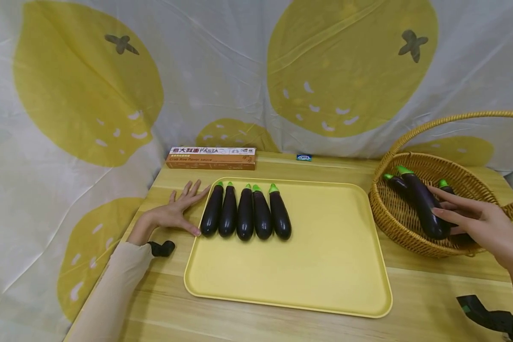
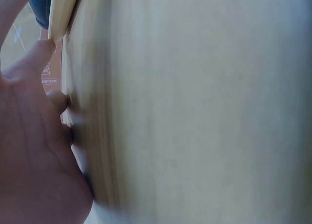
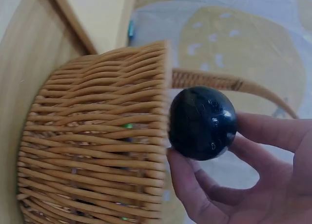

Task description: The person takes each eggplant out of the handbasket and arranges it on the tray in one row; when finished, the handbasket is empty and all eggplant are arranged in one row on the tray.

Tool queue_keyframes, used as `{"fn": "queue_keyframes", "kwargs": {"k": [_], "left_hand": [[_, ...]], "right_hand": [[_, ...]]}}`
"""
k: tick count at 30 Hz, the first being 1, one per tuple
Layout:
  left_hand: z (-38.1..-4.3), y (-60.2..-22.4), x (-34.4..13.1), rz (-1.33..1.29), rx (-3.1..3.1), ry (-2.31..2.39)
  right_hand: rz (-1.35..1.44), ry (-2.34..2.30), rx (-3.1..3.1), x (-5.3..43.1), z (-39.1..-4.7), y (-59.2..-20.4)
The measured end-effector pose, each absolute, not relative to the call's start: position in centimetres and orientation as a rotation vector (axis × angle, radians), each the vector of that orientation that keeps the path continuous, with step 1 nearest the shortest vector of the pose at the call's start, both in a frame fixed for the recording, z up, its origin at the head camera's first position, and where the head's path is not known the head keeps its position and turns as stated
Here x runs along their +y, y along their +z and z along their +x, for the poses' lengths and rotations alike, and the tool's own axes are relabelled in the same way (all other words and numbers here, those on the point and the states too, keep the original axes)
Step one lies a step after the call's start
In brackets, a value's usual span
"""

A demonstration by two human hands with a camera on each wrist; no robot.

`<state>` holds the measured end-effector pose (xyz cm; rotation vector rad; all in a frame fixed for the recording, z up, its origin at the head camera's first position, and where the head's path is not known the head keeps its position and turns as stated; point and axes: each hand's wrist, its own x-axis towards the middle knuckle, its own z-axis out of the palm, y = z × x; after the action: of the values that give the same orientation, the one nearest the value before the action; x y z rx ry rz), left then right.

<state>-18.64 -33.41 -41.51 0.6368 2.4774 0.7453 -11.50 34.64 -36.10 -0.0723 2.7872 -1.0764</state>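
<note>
My right hand pinches a dark purple eggplant with a green cap, over the wicker basket. From the right wrist view, the round end of that eggplant shows between thumb and fingers, just above the basket rim. Other eggplants lie inside the basket, partly hidden. Several eggplants stand side by side in a row on the yellow tray, green caps toward the back. With fingers spread, my left hand touches the tray's left edge; its thumb meets the rim in the left wrist view.
Behind the tray lies a pasta box, with a small blue packet to its right. The basket's tall handle arches over it. A lemon-print cloth hangs behind and left of the wooden table.
</note>
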Motion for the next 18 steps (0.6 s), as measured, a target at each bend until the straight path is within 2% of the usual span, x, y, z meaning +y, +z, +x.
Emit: {"fn": "queue_keyframes", "kwargs": {"k": [9, 18], "left_hand": [[-18.5, -41.6, -33.5, 0.633, 2.479, 0.742], [-18.6, -41.5, -33.4, 0.647, 2.47, 0.748]], "right_hand": [[-0.19, -1.051, 2.7, 32.6, -9.3, -34.2], [-0.333, -1.124, 2.567, 25.4, -10.4, -33.4]]}}
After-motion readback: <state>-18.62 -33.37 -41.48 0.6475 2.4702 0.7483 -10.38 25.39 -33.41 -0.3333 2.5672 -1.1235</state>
